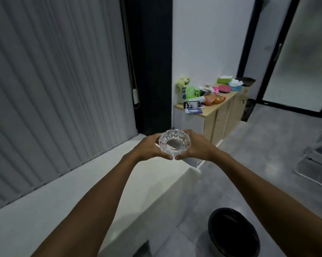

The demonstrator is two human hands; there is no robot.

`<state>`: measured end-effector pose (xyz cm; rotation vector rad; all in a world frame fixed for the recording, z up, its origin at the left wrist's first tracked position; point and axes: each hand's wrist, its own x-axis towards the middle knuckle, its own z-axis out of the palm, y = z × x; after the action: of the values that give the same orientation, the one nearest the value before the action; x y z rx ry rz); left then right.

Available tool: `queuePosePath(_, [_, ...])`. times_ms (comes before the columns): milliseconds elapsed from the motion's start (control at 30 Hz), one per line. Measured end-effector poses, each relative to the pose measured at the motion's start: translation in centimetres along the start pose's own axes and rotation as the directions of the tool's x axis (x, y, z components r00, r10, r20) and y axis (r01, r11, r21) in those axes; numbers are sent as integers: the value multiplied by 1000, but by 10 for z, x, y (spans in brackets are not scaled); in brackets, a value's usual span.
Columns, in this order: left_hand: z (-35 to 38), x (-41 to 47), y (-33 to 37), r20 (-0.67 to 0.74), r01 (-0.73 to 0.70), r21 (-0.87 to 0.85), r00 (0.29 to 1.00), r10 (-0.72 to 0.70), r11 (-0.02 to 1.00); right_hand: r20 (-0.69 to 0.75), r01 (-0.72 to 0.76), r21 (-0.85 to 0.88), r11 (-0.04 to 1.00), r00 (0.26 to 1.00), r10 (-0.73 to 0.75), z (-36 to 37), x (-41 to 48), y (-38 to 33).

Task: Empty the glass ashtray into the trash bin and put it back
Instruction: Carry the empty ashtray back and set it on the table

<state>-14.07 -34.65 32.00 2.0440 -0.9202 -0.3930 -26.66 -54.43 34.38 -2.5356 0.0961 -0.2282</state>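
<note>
While both hands cup the glass ashtray (174, 143): white ledge (67, 197), grey blinds (54, 89).

The white ledge (67, 197) is left bare on the near left. It is bounded at the left by blinds (54, 80), and the floor at the near right is occupied by a black bin (234, 232).

Both bare forearms reach from the lower corners toward mid-frame, converging. The left hand (150, 147) and right hand (196, 145) curl inward facing each other, thumbs nearly meeting below, fingers cupped around the glass ashtray (174, 143).
</note>
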Motion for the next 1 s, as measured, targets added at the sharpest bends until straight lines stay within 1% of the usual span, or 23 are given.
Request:
queuePosePath(100, [-47, -40, -35, -77, 67, 25, 995, -65, 997, 40, 41, 33, 999, 998, -42, 42, 27, -44])
queuePosePath(233, [-109, -99, -83, -174, 168, 14, 971, -163, 986, 124, 128, 83, 988, 983, -138, 99, 58, -111])
queuePosePath(400, [-175, -174, -133, -290, 274, 38, 923, -252, 961, 200, 209, 162, 964, 950, -239, 171, 85, -194])
queuePosePath(633, [-242, -268, -201, -406, 397, -3, 838, -364, 918, 294, 296, 227, 928, 888, -355, 263, 111, -283])
queuePosePath(800, [-261, -303, -237, -433, 446, -60, 795, -426, 893, 361, 336, 244, 910, 839, -407, 310, 129, -316])
queuePosePath(1000, [-251, -295, -298, -456, 461, -133, 757, -467, 877, 432, 322, 243, 915, 809, -399, 367, 165, -302])
